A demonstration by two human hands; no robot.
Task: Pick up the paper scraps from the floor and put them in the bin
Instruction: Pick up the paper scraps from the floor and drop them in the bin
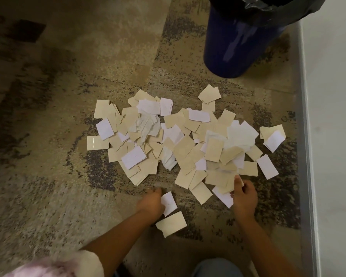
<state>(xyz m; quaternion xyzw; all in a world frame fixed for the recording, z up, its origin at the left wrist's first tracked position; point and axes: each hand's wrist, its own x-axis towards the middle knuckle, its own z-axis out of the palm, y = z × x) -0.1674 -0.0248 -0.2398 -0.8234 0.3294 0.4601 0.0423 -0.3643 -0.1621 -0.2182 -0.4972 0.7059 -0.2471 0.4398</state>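
Mottled beige-and-grey carpet [48, 196] beside a pale wall [332, 116]; a blue bin [234, 52] lined with a black bag [268, 7] stands at the far edge, just past the heap. The scraps [188, 140], tan and white rectangles with some crumpled tissue, lie in one loose, overlapping pile between the person and the bin. The left hand [151, 202] holds one white scrap [169, 202], its fingers curled round the near edge; a tan scrap [172, 222] lies on the floor just below it. The right hand [244, 194] sits at the pile's near edge, thumb pressed on the tan pieces, with what appears to be a thin white piece pinched against it; motion blur keeps this uncertain.

The step in hand is gathering. It is probably best done by raking overlapping pieces together into a stack rather than lifting singles, using both hands as opposing scoops from the pile's two sides. Flat pieces on pile carpet resist pinching, so sliding one over another should raise an edge. Loose tissue may drop on the way to the bin.
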